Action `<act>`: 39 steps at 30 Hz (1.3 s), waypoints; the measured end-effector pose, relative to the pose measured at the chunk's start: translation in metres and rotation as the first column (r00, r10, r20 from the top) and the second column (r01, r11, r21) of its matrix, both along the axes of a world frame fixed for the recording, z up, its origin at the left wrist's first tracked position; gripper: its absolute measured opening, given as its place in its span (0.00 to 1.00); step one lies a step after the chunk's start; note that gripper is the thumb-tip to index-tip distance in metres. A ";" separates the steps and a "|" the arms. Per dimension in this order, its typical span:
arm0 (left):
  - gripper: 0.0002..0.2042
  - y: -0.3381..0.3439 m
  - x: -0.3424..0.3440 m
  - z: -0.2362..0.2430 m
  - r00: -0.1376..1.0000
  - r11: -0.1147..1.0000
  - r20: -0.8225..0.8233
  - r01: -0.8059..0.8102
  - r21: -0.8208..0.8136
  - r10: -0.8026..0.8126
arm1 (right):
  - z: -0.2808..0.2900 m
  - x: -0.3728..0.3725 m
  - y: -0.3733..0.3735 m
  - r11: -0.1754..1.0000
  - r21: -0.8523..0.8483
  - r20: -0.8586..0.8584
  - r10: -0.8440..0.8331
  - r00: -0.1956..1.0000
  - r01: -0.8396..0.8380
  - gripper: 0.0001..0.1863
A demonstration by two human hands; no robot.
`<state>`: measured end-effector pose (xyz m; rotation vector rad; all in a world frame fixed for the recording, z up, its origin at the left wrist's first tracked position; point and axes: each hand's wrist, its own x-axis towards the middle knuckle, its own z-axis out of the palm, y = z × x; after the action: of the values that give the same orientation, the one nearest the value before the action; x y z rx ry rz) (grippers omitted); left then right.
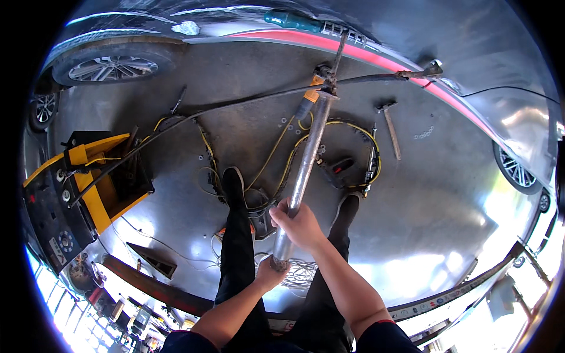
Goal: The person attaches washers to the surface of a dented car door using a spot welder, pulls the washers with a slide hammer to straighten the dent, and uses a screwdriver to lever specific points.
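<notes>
I hold a long silver steel bar, a thick tube with a thinner rod at its far end. My left hand is closed around its near end. Farther up the tube, my right hand wraps around it. The rod's tip reaches a row of metal claws at the dark car panel; whether it hooks into them I cannot tell. A tool with a teal handle lies along the panel beside the claws. Under the bar's far part passes a black cable, ending near a metal clamp on the right.
An orange-yellow grinder-like tool lies on the floor by the bar. To its right lies a hammer. A yellow-and-black machine stands at left. Yellow hose and coiled wire lie around my feet.
</notes>
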<state>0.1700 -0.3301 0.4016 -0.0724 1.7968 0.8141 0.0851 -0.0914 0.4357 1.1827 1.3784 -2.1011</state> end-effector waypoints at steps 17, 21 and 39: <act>0.17 -0.006 -0.018 -0.022 0.994 1.000 0.110 0.024 -0.018 -0.022 | 0.001 -0.018 -0.003 0.964 -0.114 -0.083 -0.252 0.964 0.242 0.13; 0.17 -0.013 -0.016 -0.025 0.988 1.000 0.152 0.006 -0.024 -0.003 | 0.000 -0.018 -0.005 0.970 -0.093 -0.098 -0.235 0.967 0.226 0.14; 0.11 0.012 0.016 0.016 0.997 0.991 -0.025 -0.076 0.111 0.079 | 0.026 -0.082 0.102 0.871 -0.323 -0.252 -0.456 0.854 0.369 0.26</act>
<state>0.1861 -0.3179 0.4175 -0.0585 1.7824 0.9730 0.0031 0.0104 0.4615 1.1402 0.9668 -2.7897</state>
